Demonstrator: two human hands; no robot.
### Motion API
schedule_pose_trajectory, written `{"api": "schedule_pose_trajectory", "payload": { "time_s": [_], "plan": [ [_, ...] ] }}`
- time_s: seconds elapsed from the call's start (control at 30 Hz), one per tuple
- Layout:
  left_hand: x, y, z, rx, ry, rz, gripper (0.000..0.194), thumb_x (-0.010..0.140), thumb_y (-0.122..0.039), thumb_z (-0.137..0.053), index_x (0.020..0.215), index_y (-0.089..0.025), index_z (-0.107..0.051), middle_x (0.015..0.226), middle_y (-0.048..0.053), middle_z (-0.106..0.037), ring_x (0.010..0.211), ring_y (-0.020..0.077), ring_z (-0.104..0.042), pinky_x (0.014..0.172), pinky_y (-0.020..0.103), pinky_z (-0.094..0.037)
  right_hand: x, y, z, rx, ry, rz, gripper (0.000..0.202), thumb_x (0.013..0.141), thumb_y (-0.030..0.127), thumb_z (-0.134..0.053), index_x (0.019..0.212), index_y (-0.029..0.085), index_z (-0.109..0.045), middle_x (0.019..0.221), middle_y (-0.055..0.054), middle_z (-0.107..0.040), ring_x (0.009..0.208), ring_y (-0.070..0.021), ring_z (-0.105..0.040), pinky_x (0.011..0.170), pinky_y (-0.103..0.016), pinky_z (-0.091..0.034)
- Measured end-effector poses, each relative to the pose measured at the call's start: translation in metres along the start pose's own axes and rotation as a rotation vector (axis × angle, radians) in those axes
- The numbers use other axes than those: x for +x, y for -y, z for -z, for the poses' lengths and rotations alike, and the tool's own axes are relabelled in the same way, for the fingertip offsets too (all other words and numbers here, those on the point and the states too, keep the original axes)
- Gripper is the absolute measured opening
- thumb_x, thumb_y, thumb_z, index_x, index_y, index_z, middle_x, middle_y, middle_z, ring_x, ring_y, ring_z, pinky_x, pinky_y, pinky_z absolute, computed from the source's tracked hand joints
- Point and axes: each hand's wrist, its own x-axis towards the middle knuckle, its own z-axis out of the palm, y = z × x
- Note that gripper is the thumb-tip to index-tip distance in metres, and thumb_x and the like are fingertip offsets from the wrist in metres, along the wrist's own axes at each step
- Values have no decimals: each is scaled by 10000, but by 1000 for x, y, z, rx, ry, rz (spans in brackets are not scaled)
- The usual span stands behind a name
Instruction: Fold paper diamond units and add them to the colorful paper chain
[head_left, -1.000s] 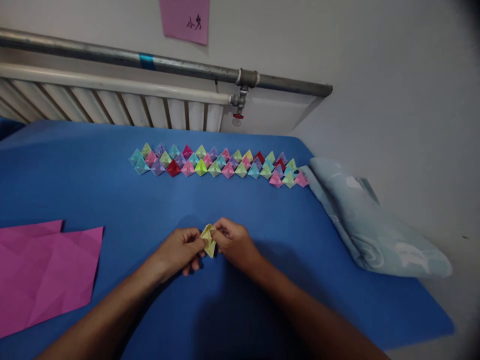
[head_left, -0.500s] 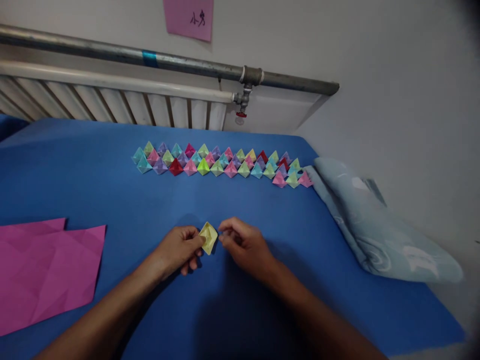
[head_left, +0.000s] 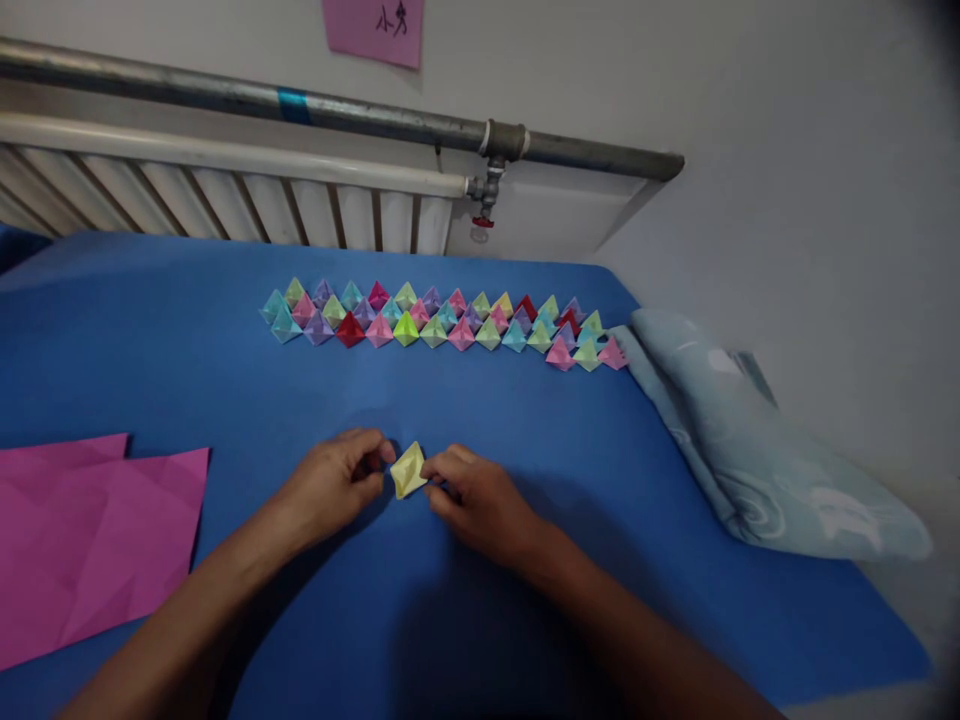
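Note:
A small yellow folded paper boat (head_left: pixel 408 472) is between my hands above the blue sheet. My right hand (head_left: pixel 476 500) pinches its right corner between thumb and forefinger. Just left of the boat, my left hand (head_left: pixel 339 482) has thumb and forefinger apart, with nothing between them; its other fingers are curled. Beyond my hands, rows of small folded paper boats (head_left: pixel 433 332) in pink, green, blue, purple and red stand side by side across the sheet.
The blue sheet (head_left: pixel 315 400) covers the surface. Creased magenta paper (head_left: pixel 112 545) lies at the left. A folded pale-green blanket (head_left: pixel 780 470) rests at the right. Along the back wall run a white radiator (head_left: pixel 225 160), a metal pipe (head_left: pixel 405 128) and a red-handled valve (head_left: pixel 482 221).
My left hand has let go of the yellow paper boat and moved slightly left. My right hand has closed on its right corner, and the boat has turned. The view has shifted a little.

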Motion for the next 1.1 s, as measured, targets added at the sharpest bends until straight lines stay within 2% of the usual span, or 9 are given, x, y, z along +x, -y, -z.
{"api": "schedule_pose_trajectory", "payload": {
  "time_s": [0.1, 0.3, 0.5, 0.83, 1.0, 1.1],
  "plan": [
    [0, 0, -1, 50, 93, -76, 211, 682, -158, -537, 845, -220, -655, 712, -25, -518, 619, 122, -491, 588, 244, -379, -1, 0, -3, -35, 16, 15, 194, 821, 105, -555, 945, 205, -667, 780, 13, -547, 706, -110, -502, 659, -218, -346],
    [-1, 0, -4, 143, 203, -124, 118, 747, -175, -562, 798, -231, -653, 775, -20, -549, 678, 129, -522, 647, 255, -377, -2, 6, -6, -163, 65, 33, 163, 842, 167, -579, 955, 218, -685, 845, -7, -583, 754, -120, -524, 666, -225, -348],
    [-2, 3, -8, 188, 215, -121, 108, 798, -219, -563, 820, -243, -666, 845, -11, -559, 736, 137, -552, 676, 260, -379, 0, 10, -9, -248, 72, 8, 165, 858, 222, -609, 999, 228, -696, 905, -23, -612, 742, -124, -522, 629, -238, -325],
    [-2, 1, -9, 220, 217, -142, 125, 824, -229, -508, 771, -224, -622, 815, -3, -559, 729, 145, -547, 685, 267, -385, 1, 9, -11, -264, 60, 24, 103, 895, 225, -580, 875, 201, -678, 842, -17, -571, 717, -119, -489, 611, -249, -306],
    [0, -2, -2, 192, 228, -90, 88, 749, -197, -549, 794, -217, -623, 793, -11, -559, 660, 130, -519, 636, 253, -377, 0, 9, -7, -194, 81, 13, 71, 849, 172, -582, 850, 185, -652, 851, -15, -576, 733, -119, -495, 651, -243, -333],
    [0, -5, 1, 164, 227, -55, 127, 733, -182, -541, 825, -211, -624, 772, -12, -559, 636, 128, -510, 617, 250, -377, -1, 7, -4, -98, 61, 21, 175, 786, 92, -554, 907, 186, -637, 870, -12, -582, 776, -126, -515, 700, -243, -361]
  ]
}}
